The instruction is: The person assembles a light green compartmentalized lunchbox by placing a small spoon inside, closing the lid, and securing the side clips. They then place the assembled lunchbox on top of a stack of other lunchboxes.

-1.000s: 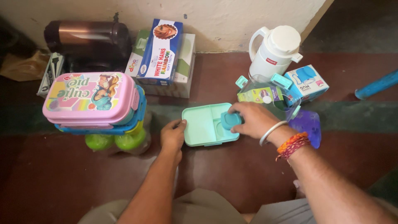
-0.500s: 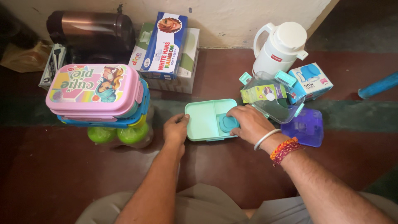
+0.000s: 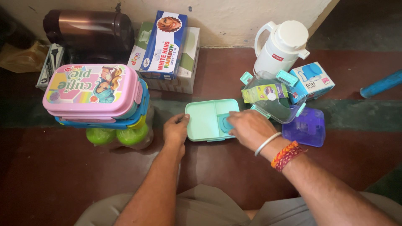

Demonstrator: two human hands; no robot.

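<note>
The right hand (image 3: 250, 125) lies palm down over the right end of a mint-green lunch box (image 3: 207, 120), its fingers curled onto a small teal insert (image 3: 226, 123) sitting in the box's right compartment; the fingertips are hidden under the knuckles, so whether they pinch the insert or only press on it cannot be told. The wrist carries a pale bangle and a red-orange thread band, and the forearm runs back toward the lower right. The left hand (image 3: 176, 130) rests against the box's left edge, thumb at the rim and fingers loosely bent, bracing rather than gripping.

The box stands open on the dark red floor (image 3: 63, 175), directly between the two hands. It looks like thin moulded plastic: light, fairly stiff, smooth and probably a little slippery, unlikely to break but apt to skid on the floor if pushed from one side only. The rims and short ends appear the surest places to take hold.

Just beyond the right hand lies a clear container with teal clips (image 3: 272, 98), with a purple lid (image 3: 307, 127) to its right, then a white jug (image 3: 282, 46). Beyond the left hand's far side is a stack of pink and blue lunch boxes (image 3: 94, 94) on green containers.
</note>
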